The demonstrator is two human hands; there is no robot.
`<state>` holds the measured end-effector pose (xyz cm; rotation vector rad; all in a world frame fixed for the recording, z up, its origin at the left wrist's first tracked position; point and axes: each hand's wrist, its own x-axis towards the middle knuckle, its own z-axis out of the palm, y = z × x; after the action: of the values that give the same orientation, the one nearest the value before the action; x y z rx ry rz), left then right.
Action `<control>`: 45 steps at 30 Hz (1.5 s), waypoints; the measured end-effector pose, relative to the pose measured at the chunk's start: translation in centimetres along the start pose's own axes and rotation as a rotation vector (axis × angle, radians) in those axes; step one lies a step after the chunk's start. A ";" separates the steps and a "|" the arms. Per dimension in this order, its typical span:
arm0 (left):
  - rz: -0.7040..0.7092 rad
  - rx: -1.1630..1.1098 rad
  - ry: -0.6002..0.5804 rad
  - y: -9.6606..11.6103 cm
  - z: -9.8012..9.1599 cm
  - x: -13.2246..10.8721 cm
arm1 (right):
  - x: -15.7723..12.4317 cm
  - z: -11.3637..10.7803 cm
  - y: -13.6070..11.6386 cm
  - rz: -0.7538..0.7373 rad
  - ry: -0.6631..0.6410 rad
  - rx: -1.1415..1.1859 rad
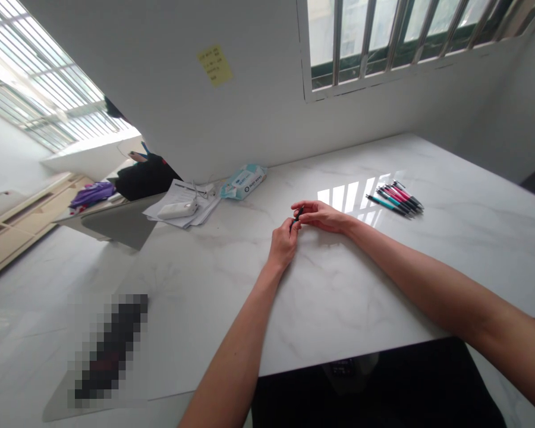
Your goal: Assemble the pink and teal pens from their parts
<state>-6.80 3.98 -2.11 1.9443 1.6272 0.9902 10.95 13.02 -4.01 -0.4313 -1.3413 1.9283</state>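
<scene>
My left hand (285,242) is closed around a dark pen (298,214), which sticks up at a slant from between the thumb and fingers. My right hand (323,216) meets it from the right, its thumb and curled fingers at the pen's upper end. Both hands rest low over the white marbled table (339,297), near its middle. To the right of them lies a row of several pens (396,199) side by side, with black, teal, red and pink barrels. Fine details of the held pen are hidden by the fingers.
A pack of wipes (244,182) lies against the wall, beside papers (189,199) with a white device (177,209) on them. A yellow note (215,65) is stuck to the wall. A pixelated dark shape (111,351) is at the left. A barred window (392,41) is above.
</scene>
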 end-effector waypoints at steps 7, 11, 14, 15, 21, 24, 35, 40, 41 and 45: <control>-0.031 0.030 -0.011 0.2 0.0 -0.1 | -0.1 0.1 0.0 0.002 0.005 0.037; -0.017 0.014 -0.006 0.3 0.0 -0.1 | -0.1 0.1 -0.1 -0.001 0.004 0.048; -0.017 0.014 -0.004 0.3 0.0 -0.1 | -0.1 0.0 0.0 -0.002 0.004 0.048; -0.016 0.015 -0.005 0.3 0.0 0.0 | -0.1 -0.1 0.0 -0.004 0.000 0.051; -0.004 -0.003 0.005 0.3 0.0 0.0 | 0.0 -0.4 0.1 -0.008 -0.019 0.061; -0.004 -0.014 0.011 0.4 0.0 0.0 | 0.0 -0.5 0.2 -0.014 -0.002 0.045; -0.004 -0.036 0.015 0.4 0.0 0.0 | -0.1 -0.1 0.1 0.008 0.009 0.042; -0.016 -0.049 0.017 0.1 -0.2 0.0 | 0.2 0.2 0.4 -0.018 0.106 0.017; -0.025 -0.064 0.018 0.1 -0.2 0.0 | 0.3 0.3 0.4 -0.026 0.132 0.019; -0.068 -0.197 0.031 -0.3 -0.3 0.1 | 1.1 0.9 -1.0 -0.108 0.267 0.054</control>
<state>-7.21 4.11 -2.09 1.7411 1.5378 1.1134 10.05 13.39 -2.65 -0.5568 -1.1142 1.7449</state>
